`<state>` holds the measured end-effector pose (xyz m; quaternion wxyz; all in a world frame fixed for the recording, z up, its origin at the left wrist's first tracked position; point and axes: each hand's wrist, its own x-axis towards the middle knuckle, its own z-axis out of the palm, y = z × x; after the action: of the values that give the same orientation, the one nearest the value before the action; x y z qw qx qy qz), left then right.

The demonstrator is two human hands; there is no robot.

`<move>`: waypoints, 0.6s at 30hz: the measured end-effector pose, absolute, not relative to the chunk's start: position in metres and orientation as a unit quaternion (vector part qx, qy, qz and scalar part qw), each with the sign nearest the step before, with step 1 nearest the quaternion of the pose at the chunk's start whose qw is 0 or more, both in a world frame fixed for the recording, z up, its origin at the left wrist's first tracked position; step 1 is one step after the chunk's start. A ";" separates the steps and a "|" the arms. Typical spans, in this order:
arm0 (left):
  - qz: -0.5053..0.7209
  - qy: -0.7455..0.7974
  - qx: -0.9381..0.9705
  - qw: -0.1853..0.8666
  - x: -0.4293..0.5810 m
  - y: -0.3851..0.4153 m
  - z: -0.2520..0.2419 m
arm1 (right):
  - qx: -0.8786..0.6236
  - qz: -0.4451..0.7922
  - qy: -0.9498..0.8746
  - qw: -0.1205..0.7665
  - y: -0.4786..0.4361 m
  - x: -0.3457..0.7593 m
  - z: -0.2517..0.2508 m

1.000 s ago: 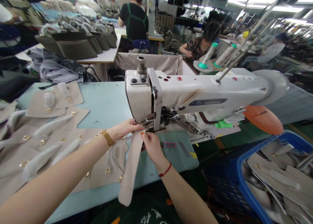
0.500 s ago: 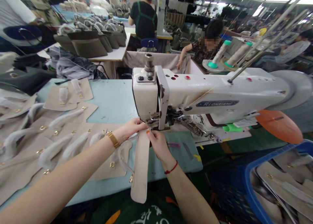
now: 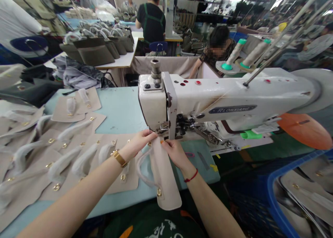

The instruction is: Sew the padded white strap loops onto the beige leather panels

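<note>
A beige bag panel (image 3: 168, 177) hangs from under the needle area of the white sewing machine (image 3: 153, 101) toward my lap. On its left side is a plastic-wrapped handle (image 3: 142, 170) with gold-coloured fittings. My left hand (image 3: 143, 141) pinches the panel's top left edge, close to the presser foot. My right hand (image 3: 174, 152) grips the right edge a little lower, thumb on top and the other fingers partly hidden beneath. The needle itself is hidden behind the machine head.
Several beige panels with wrapped handles (image 3: 85, 158) cover the table's left side. A blue basket (image 3: 270, 186) holding more panels stands at the right. Thread cones (image 3: 234, 54) rise behind the machine. A co-worker (image 3: 218, 47) bends over beyond it.
The panel's lower end has swung right and turned, so its handle and gold-coloured fitting now show more fully. Both hands keep hold near the machine. The view has shifted slightly.
</note>
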<state>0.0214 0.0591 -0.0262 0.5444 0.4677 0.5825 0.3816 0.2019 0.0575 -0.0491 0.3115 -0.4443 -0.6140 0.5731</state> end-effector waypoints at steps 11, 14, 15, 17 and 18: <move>0.491 0.565 0.289 0.597 0.013 0.007 -0.068 | -0.438 0.567 -0.632 0.296 0.054 0.208 -0.042; 0.495 0.572 0.324 0.568 0.016 -0.010 -0.087 | -0.434 0.565 -0.635 0.299 0.050 0.210 -0.043; 0.484 0.583 0.343 0.555 0.017 -0.012 -0.091 | -0.430 0.565 -0.637 0.299 0.048 0.212 -0.043; 0.460 0.608 0.375 0.527 0.022 -0.010 -0.093 | -0.424 0.561 -0.648 0.292 0.042 0.216 -0.042; 0.454 0.614 0.391 0.513 0.025 -0.007 -0.091 | -0.421 0.555 -0.658 0.284 0.038 0.220 -0.041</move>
<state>0.0250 -0.0067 -0.0906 0.5132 0.3913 0.6144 0.4539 0.2197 0.0375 -0.0406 0.2845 -0.4212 -0.6582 0.5554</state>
